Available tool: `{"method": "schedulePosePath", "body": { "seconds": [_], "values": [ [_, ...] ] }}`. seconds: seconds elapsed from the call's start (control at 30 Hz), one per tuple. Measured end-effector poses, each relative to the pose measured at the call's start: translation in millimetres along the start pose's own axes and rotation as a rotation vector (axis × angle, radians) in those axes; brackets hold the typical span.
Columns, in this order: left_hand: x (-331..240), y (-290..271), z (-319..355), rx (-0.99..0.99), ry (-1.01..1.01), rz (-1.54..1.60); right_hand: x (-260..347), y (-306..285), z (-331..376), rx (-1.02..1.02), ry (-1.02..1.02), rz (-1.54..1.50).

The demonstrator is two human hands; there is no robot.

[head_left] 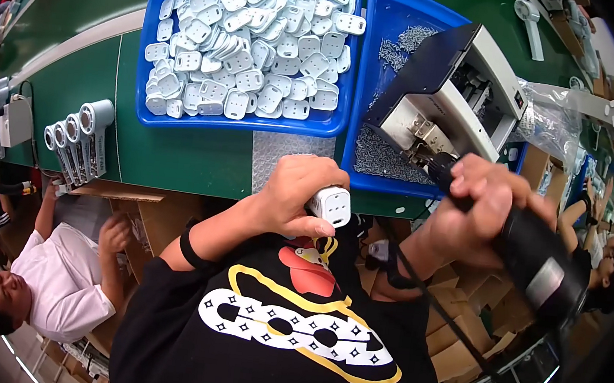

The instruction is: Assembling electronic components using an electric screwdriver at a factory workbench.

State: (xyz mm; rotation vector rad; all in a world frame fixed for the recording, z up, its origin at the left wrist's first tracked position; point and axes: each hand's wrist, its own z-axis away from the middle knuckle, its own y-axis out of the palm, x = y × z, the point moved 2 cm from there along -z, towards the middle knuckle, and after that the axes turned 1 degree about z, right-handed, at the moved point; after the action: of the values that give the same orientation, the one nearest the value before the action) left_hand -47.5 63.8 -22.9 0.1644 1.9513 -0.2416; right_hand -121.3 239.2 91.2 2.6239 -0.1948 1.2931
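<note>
My left hand point(293, 194) is closed around a small white plastic plug housing point(331, 204), held close to my chest just below the table edge. My right hand point(479, 202) grips a black electric screwdriver point(532, 256) whose tip points up toward a grey and white screw feeder machine point(452, 94). A black cord runs down from the screwdriver. Straight ahead on the green table, a blue tray point(329, 123) is heaped with several white plug housings point(251, 43).
A second blue tray point(384, 28) under the feeder holds many small metal screws. Grey cylindrical parts point(77, 137) lie on the table's left. A person in a white shirt point(62, 278) sits at lower left. Cardboard boxes point(464, 335) stand under the table on the right.
</note>
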Motion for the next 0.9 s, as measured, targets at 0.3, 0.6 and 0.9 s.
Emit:
{"method": "schedulePosePath", "body": {
  "seconds": [0.3,0.6,0.9],
  "values": [
    [0,-1,-5,0.012,0.016,-0.092,10,4,5,0.012,0.112,-0.041],
    [1,0,-4,0.001,0.014,-0.095,2,5,7,0.063,0.179,-0.046],
    [-2,0,-4,0.014,0.024,-0.101,-7,14,-7,-0.048,-0.095,0.226]
  ]
}}
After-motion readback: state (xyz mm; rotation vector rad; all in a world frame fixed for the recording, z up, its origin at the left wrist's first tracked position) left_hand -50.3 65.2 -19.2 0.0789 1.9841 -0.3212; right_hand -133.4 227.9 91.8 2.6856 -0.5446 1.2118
